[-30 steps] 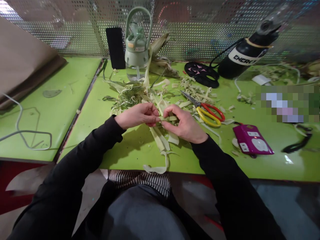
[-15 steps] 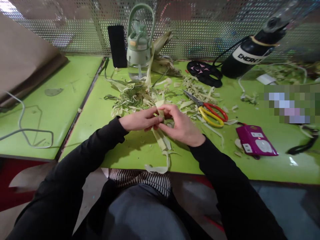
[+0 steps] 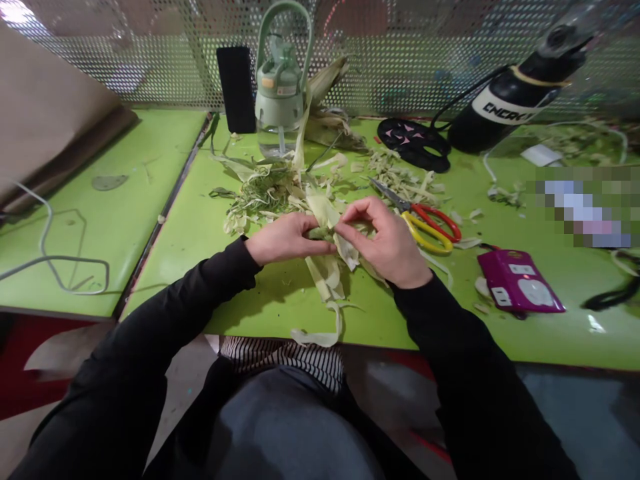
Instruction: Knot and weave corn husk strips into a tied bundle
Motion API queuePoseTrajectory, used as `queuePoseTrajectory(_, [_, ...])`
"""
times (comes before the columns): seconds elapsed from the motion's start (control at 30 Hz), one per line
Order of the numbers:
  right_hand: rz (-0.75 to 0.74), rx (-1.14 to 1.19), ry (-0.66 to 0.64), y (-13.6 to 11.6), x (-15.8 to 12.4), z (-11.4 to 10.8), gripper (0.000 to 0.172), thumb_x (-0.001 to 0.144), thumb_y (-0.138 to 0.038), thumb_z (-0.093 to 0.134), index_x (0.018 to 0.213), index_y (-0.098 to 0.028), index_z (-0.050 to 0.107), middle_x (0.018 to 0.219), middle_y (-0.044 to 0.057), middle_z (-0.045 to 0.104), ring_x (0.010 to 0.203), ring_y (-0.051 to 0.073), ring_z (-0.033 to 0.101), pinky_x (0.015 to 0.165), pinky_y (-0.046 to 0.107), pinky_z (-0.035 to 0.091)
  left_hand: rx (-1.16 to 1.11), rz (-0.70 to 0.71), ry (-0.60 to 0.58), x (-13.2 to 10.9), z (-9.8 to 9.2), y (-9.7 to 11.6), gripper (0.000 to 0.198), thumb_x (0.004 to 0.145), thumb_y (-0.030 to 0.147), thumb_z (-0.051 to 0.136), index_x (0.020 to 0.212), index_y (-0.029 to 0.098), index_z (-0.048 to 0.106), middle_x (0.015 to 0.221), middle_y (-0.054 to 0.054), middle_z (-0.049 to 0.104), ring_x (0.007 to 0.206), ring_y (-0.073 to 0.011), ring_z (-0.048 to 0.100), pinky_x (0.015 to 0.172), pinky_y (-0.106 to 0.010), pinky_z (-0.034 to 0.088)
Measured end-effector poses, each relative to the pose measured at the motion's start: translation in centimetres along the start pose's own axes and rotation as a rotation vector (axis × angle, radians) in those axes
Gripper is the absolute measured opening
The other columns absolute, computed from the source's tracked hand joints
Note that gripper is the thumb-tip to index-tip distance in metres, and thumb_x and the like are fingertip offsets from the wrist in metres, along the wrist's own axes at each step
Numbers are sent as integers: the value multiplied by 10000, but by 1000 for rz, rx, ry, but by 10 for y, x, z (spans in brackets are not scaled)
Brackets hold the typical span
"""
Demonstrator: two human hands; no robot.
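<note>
My left hand (image 3: 285, 238) and my right hand (image 3: 387, 240) meet over the green table (image 3: 210, 220), both pinched on pale corn-husk strips (image 3: 325, 215). The strips stick up between my fingertips and hang down below them towards more husk strips (image 3: 327, 277) lying on the table. A pile of husk scraps (image 3: 265, 190) lies just behind my hands. Scissors with red and yellow handles (image 3: 430, 227) lie right beside my right hand.
A pale green water bottle (image 3: 283, 93) and a black phone (image 3: 236, 90) stand at the back by the perforated metal screen. A black bottle (image 3: 510, 100) lies at the back right. A magenta power strip (image 3: 520, 290) is at right. A white cable (image 3: 55, 263) loops on the left table.
My hands have drawn slightly apart and turned the husk strips; a wider strip now stands up between my fingertips. The view has shifted a little.
</note>
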State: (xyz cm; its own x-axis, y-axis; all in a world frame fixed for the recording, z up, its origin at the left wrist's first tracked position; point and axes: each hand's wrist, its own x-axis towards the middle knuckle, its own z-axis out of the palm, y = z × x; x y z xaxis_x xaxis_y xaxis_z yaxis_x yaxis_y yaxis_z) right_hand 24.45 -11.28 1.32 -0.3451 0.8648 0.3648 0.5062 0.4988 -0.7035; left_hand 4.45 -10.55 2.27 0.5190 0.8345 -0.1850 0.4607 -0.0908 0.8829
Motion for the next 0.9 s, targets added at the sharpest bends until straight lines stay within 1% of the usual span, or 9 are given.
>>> queuePoseTrajectory(0.07, [-79,-147,174,-2,0,0,129,883,-335,635,854,-255,538,972,59,655,968,248,599,913,456,460,-109,10,62,1,3,-1,168,776,291,698,764,133,646,545,80,446,492,-51,370,518,-229,301])
queuePoseTrajectory(0.13, [-163,-252,254,-2,-1,0,146,887,-375,628,834,-258,560,1016,76,653,1045,280,573,969,501,413,-255,53,136,3,4,-2,139,785,247,684,850,124,671,647,53,569,558,-53,463,594,-221,389])
queuePoseTrajectory(0.23, [-193,-286,104,0,-2,4,230,889,-458,611,813,-241,599,940,79,654,957,282,583,886,492,438,-408,115,193,6,5,-5,176,772,220,697,906,106,678,794,1,677,693,-78,582,729,-242,471])
queuePoseTrajectory(0.33, [-131,-249,-46,0,-2,8,266,914,-451,582,797,-214,612,850,77,649,845,250,586,770,423,457,-490,170,219,7,4,-4,188,753,197,712,903,101,653,878,-32,708,801,-113,635,825,-281,498])
queuePoseTrajectory(0.47, [-10,-71,-24,-2,-2,5,237,906,-426,615,808,-210,612,761,27,630,682,168,559,649,327,449,-527,175,277,4,1,-1,211,750,155,714,922,116,599,792,10,662,690,-78,584,720,-236,483])
queuePoseTrajectory(0.57, [114,246,-48,-1,-3,2,295,904,-515,586,878,-226,641,707,-4,614,584,132,531,542,279,442,-551,146,194,0,-1,0,245,814,221,678,1028,134,594,597,79,510,463,-36,408,463,-204,321])
queuePoseTrajectory(0.67, [205,514,-105,1,-6,2,328,908,-531,568,1070,-260,655,710,-20,632,541,123,541,495,265,449,-603,152,79,-2,-2,-2,311,835,287,661,1107,154,588,540,100,404,392,-31,289,392,-227,172])
queuePoseTrajectory(0.77, [199,531,-122,0,-8,6,333,826,-463,704,1095,-268,667,716,-29,659,540,117,557,499,261,468,-585,152,32,-3,0,-3,356,831,308,672,1143,161,583,505,104,359,390,-41,282,389,-232,162])
queuePoseTrajectory(0.9, [219,564,-37,-3,-9,13,267,798,-478,725,919,-243,684,794,-1,706,556,118,582,529,282,522,-522,142,-29,-4,3,-4,404,845,371,665,1186,178,566,466,111,329,380,-55,278,392,-231,181])
